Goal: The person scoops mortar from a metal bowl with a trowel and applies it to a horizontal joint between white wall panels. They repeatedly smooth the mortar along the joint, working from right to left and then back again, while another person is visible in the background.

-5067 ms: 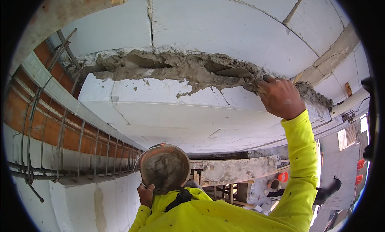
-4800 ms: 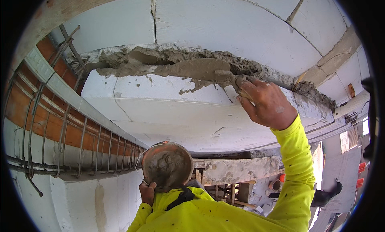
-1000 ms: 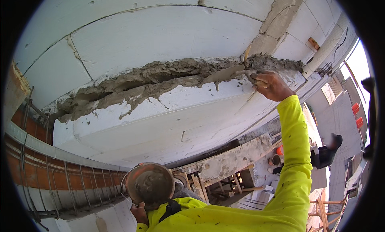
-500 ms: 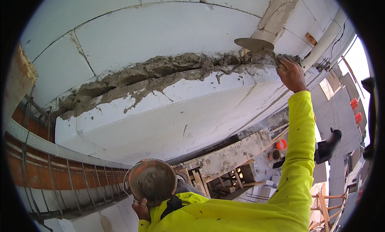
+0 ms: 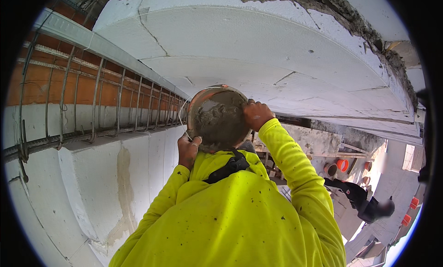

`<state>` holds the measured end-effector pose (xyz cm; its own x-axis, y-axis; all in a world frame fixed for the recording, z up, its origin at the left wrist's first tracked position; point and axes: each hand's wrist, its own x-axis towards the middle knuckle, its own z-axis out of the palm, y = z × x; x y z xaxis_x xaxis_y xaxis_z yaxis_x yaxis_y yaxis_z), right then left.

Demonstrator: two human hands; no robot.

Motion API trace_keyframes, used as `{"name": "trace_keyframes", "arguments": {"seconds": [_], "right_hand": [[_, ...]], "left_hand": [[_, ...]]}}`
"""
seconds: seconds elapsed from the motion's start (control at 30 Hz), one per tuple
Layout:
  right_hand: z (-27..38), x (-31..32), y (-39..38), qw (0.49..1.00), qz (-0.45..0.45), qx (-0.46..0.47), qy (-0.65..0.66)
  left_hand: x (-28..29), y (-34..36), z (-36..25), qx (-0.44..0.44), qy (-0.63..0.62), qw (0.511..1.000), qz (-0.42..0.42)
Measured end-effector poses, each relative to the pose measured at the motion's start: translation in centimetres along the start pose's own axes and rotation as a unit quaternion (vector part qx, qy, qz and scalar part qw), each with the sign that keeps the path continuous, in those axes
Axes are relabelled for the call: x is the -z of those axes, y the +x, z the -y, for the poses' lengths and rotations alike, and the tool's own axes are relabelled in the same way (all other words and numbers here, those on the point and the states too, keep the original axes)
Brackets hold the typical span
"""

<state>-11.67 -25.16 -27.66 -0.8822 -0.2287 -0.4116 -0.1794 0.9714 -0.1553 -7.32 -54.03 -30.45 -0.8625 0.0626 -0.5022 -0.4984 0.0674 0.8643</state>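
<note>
A round bucket (image 5: 197,100) of grey wet mortar (image 5: 220,121) is close in front of my body, its thin wire handle lying over its left side. My left hand (image 5: 187,150) is closed on the lower left rim and the wire handle. At the right rim, my right hand (image 5: 258,115) is closed, its fingers at the edge of the mortar. The trowel it held half a second ago cannot be seen now; its blade seems hidden in the bucket. Beyond stands a white block wall (image 5: 240,41) with rough mortar (image 5: 341,13) along its top.
Upright steel bars (image 5: 97,98) run along the left, over white blocks (image 5: 106,175). Down to the right are a plank platform (image 5: 314,140), an orange bucket (image 5: 342,165) and a person in dark clothes (image 5: 357,195). More orange buckets (image 5: 414,203) lie farther off.
My right hand has come down from the wall top, where it held the trowel, to the bucket's right rim. The view has swung down and left. My left hand still grips the bucket.
</note>
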Motion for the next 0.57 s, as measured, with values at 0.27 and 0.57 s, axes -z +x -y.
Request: {"name": "trace_keyframes", "arguments": {"seconds": [0.27, 0.57], "right_hand": [[3.3, -3.2, -2.4, 0.986, 0.028, 0.166, 0.010], [2.8, -8.4, 1.0, 0.974, 0.130, 0.134, 0.130]], "left_hand": [[0.3, -0.9, 0.7, -0.001, -0.013, 1.000, -0.021], [-0.5, -1.1, 1.2, -0.034, 0.031, 0.999, -0.017]]}}
